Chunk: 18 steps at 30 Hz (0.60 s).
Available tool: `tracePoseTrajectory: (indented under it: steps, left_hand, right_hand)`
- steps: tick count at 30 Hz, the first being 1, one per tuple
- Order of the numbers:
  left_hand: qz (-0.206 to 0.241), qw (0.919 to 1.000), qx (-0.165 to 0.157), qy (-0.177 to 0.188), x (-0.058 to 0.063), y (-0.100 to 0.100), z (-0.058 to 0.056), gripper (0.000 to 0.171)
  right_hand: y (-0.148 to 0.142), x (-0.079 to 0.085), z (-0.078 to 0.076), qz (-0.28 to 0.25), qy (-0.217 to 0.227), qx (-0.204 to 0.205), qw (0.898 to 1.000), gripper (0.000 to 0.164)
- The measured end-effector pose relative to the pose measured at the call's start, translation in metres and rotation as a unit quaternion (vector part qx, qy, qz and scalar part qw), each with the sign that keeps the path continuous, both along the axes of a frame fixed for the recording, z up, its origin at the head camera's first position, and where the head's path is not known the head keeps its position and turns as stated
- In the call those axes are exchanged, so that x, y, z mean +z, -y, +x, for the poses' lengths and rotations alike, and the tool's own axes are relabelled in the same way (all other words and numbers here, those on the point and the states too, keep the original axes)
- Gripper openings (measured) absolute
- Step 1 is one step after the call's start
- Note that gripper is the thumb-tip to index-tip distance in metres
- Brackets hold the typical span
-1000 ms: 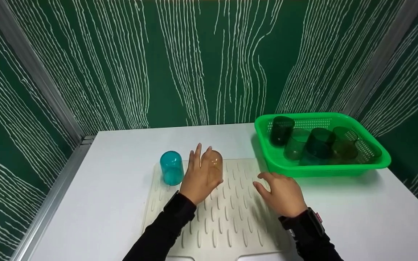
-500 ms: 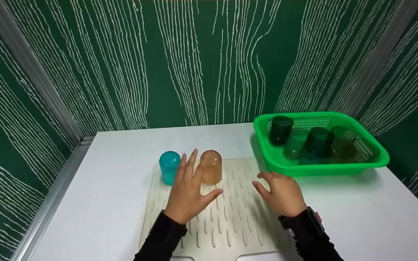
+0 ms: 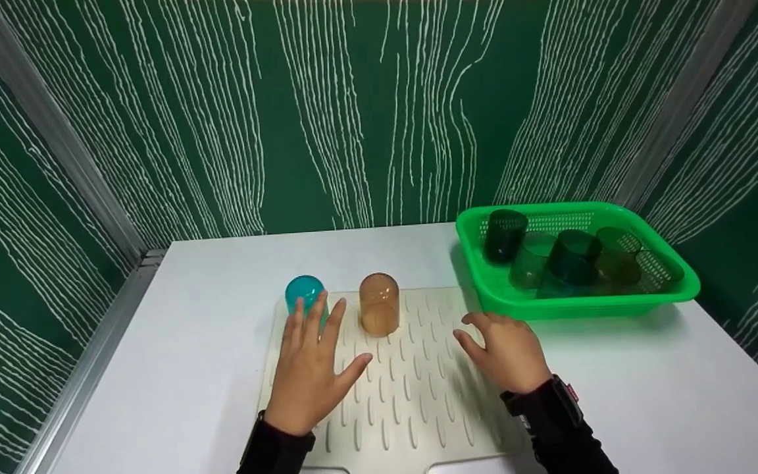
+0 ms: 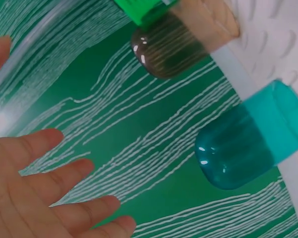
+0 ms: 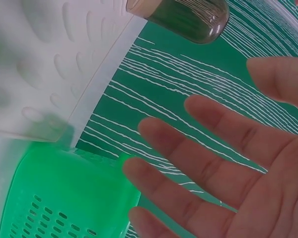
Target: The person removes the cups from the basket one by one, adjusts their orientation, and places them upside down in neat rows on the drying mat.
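Two see-through cups stand upside down at the back of a cream ridged draining mat [image 3: 431, 395]: a blue cup [image 3: 303, 293] at its left corner and an amber cup [image 3: 379, 304] to the right of it. My left hand [image 3: 313, 375], fingers spread and straight, is above the mat's left side and overlaps the blue cup in the head view. In the left wrist view the blue cup [image 4: 248, 136] is apart from the fingertips. My right hand [image 3: 509, 352] hovers over the mat's right side, fingers relaxed and holding nothing; the right wrist view shows its fingers [image 5: 203, 163] spread.
A green plastic basket [image 3: 570, 308] stands at the back right of the white table [image 3: 175, 342]. Inside it are several see-through cups, among them a dark cup [image 3: 505, 237] at the left. A green wall [image 3: 326, 118] with white lines rises behind the table.
My left hand has come off the amber cup, drawing back toward me and to the left with its fingers spread. The amber cup stays on the mat. My right hand has hardly moved.
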<state>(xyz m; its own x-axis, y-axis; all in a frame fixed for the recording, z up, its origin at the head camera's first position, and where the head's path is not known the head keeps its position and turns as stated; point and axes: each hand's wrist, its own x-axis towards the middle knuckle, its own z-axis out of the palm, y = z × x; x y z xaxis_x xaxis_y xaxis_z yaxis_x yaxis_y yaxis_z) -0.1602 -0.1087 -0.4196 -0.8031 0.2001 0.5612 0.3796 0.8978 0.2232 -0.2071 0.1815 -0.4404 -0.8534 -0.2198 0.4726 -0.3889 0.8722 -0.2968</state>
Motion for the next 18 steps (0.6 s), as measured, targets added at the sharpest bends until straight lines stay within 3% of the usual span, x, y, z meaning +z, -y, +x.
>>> tracePoseTrajectory:
  steps: [11, 18]
  left_hand:
    - [-0.012, 0.9994, 0.026, 0.021, -0.009, 0.008, 0.005, 0.081]
    - [-0.013, 0.9964, 0.055, 0.064, -0.011, 0.015, 0.009, 0.084]
  right_hand:
    - [0.0, -0.001, -0.001, 0.002, 0.009, 0.002, 1.0, 0.024]
    - [0.0, -0.002, 0.0, 0.003, 0.012, 0.006, 1.0, 0.025]
